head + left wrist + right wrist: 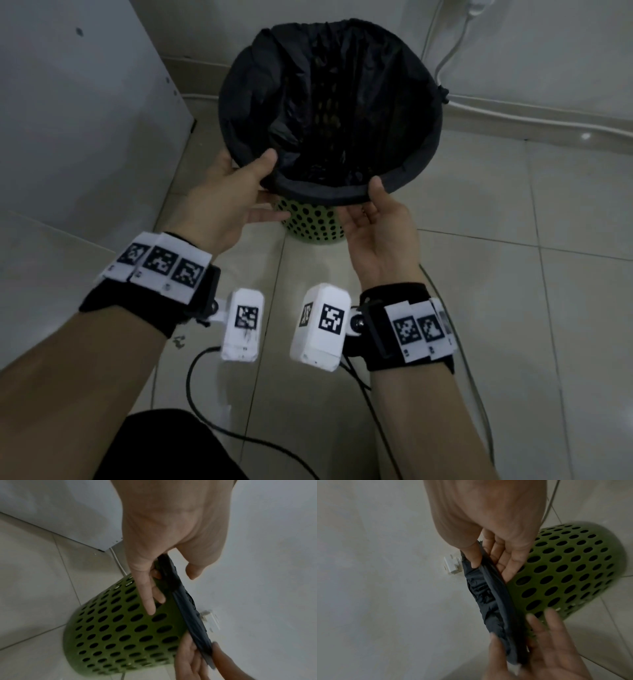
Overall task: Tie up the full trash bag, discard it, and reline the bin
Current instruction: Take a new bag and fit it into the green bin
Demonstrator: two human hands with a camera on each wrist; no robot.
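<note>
Hands at the near rim of a green perforated bin: left hand and right hand each pinch the folded edge of the black liner, thumbs above, fingers beneath, against the bin wall.

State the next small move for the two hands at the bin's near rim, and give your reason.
Probably roll the black liner cuff further down the green bin. Left hand and right hand pinch the cuff at the near rim, where only a narrow band is folded over.
</note>
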